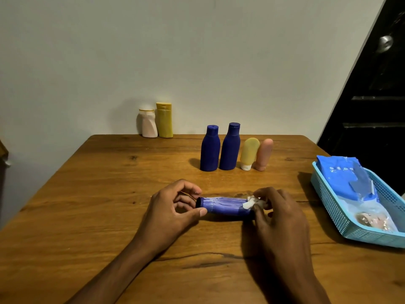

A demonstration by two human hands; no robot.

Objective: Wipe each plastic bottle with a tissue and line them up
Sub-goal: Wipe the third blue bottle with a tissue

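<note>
**Over the counter centre: blue bottle on its side, wipe in progress**

Near the front middle of the counter [109, 194] I have the blue bottle [225, 207] lying horizontal, held just above or on the wood; I cannot tell which. Cap end points to my left. My left hand [173, 209] pinches that cap end between thumb and curled fingers. My right hand [278, 213] grips the base end with a scrap of white tissue [248, 204] pressed against the plastic.

Already standing in a row behind: two dark blue bottles [220, 148], a yellow tube [248, 153] and a pink tube [264, 153], touching or nearly so. A white bottle [149, 123] and a yellow bottle [164, 120] stand at the wall, apart from the row, apparently not yet wiped.

Handling judgement: the bottle looks light, stiff-walled, smooth and probably slippery under dry tissue. Best hold is at the narrow cap neck, leaving the body free for the wipe. Tissue is thin and likely to tear if dragged hard.

Tissue packet [341, 172] sits in the turquoise basket [328, 205] at right.
</note>
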